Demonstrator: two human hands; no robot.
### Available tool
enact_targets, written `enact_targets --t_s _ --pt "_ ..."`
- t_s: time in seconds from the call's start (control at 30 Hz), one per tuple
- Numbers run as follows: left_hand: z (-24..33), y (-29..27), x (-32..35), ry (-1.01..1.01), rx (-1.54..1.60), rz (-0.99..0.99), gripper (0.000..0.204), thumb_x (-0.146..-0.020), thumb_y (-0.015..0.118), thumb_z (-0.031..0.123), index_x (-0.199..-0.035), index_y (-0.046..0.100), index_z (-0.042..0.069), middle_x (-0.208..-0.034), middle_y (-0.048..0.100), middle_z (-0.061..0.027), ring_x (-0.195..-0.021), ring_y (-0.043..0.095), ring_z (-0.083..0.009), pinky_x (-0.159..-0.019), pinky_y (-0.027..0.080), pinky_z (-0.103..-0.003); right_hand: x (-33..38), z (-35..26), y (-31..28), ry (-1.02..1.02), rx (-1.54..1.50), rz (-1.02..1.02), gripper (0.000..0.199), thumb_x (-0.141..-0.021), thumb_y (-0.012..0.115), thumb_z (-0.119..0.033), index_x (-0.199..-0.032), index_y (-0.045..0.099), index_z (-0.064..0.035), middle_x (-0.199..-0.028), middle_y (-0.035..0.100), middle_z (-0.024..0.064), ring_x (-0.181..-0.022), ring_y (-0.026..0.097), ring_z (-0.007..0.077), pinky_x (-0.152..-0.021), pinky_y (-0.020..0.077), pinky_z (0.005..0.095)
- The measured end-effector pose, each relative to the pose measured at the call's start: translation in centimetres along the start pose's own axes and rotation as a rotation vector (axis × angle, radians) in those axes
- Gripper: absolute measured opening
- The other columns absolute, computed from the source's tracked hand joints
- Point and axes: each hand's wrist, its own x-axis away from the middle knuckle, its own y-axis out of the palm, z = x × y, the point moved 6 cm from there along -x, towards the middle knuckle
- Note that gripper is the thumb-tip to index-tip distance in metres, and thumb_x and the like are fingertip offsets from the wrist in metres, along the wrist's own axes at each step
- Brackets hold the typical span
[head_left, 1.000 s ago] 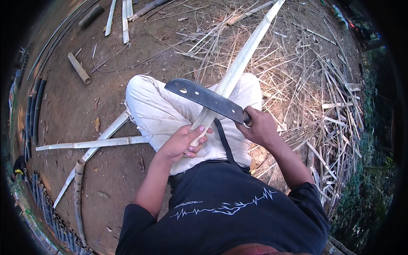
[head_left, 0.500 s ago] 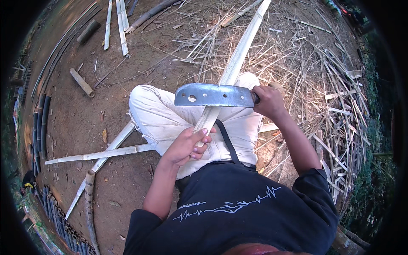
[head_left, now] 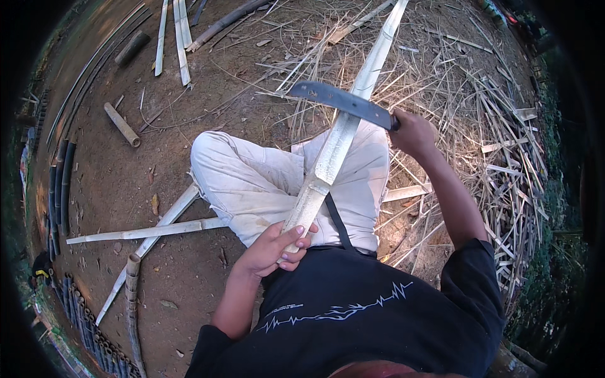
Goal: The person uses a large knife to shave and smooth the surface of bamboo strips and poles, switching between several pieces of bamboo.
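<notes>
One long split bamboo strip (head_left: 343, 135), pale and flat-faced with a visible node, runs from the person's lap up and away over the knees toward the top of the view. The left hand (head_left: 274, 250) is wrapped around its near end, fingers curled over the pale face. The right hand (head_left: 411, 132) is closed around the handle of one machete (head_left: 343, 101), whose broad, dull grey metal blade lies crosswise over the strip, pointing left. The person sits cross-legged in off-white trousers (head_left: 252, 183) and a dark shirt.

Two more pale split strips (head_left: 142, 232) cross on the bare brown dirt at the left knee. One short round bamboo section (head_left: 121, 125) lies farther left. A loose heap of thin dry slivers (head_left: 504, 157) covers the ground to the right.
</notes>
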Motion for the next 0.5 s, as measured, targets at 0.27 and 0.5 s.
enact_targets --t_s 0.27,0.5 --pt "-1.0 -2.1 2.2 -0.039 0.023 0.059 0.031 -0.107 0.049 0.022 -0.128 0.049 -0.001 -0.084 0.045 0.0026 -0.055 0.033 -0.0013 -0.045 0.030 -0.017 0.6 -3.4 0.8 -0.341 -0.006 -0.026 0.015 -0.077 0.067 -0.021 -0.086 0.062 -0.0087 -0.073 0.067 0.0119 -0.071 0.070 0.0345 -0.069 0.0555 0.0461" --pt "-4.4 -5.0 7.0 -0.104 -0.054 0.201 0.032 -0.105 0.054 0.025 -0.124 0.050 -0.001 -0.081 0.046 0.0013 -0.055 0.035 -0.0025 -0.045 0.029 -0.019 -7.2 8.0 1.4 0.246 0.095 -0.129 0.023 -0.087 0.062 -0.023 -0.098 0.069 -0.0043 -0.084 0.071 0.0194 -0.082 0.071 0.0373 -0.075 0.0556 0.0504"
